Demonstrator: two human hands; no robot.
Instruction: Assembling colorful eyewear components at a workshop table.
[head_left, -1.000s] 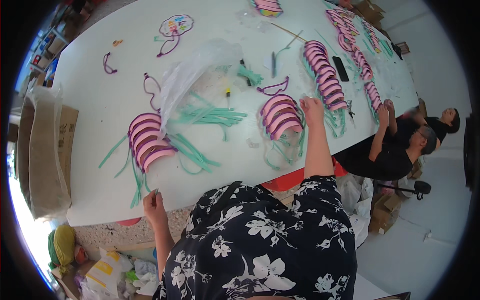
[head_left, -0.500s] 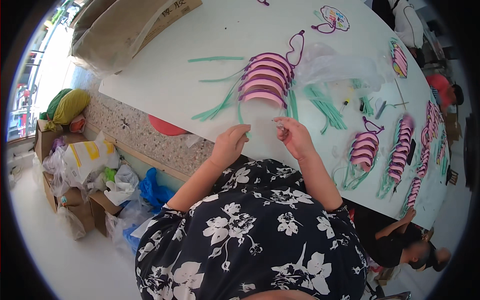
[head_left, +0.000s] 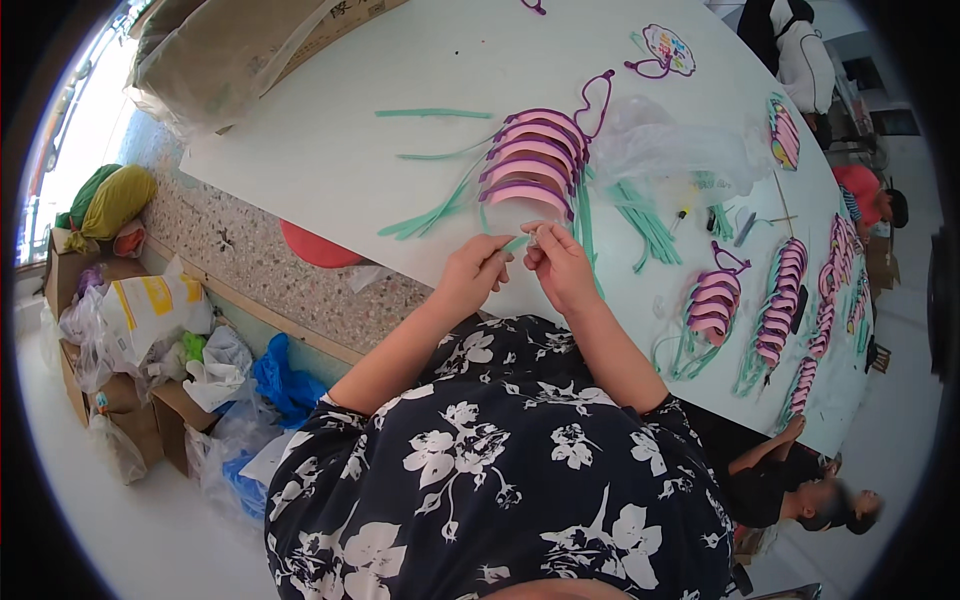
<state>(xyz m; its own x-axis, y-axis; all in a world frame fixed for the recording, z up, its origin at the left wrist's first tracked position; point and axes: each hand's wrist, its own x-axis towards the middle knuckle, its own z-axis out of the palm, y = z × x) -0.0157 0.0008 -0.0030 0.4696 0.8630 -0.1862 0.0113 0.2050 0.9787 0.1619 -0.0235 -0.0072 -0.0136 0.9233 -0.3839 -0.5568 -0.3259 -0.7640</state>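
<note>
Pinching 1 green strap (head_left: 516,243) in left hand (head_left: 482,270). Right hand (head_left: 556,264): narrow pinch too, can't tell on what. Both just nearer than 1 stack of pink visors (head_left: 530,165). Beyond: 1 clear bag (head_left: 675,150) right of stack, 1 purple glasses frame (head_left: 607,97) at far-right corner, 1 brown box (head_left: 225,50) well left.

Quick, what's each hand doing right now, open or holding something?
Left hand: closed, pinching a green strip.
Right hand: closed, fingertips by the strip; what it pinches is too small to tell.

Matt grn strips (head_left: 648,234), smooth plast. pink bands (head_left: 530,147), glossy clr plast. bag (head_left: 680,152), cardbd. box (head_left: 327,38)
</note>
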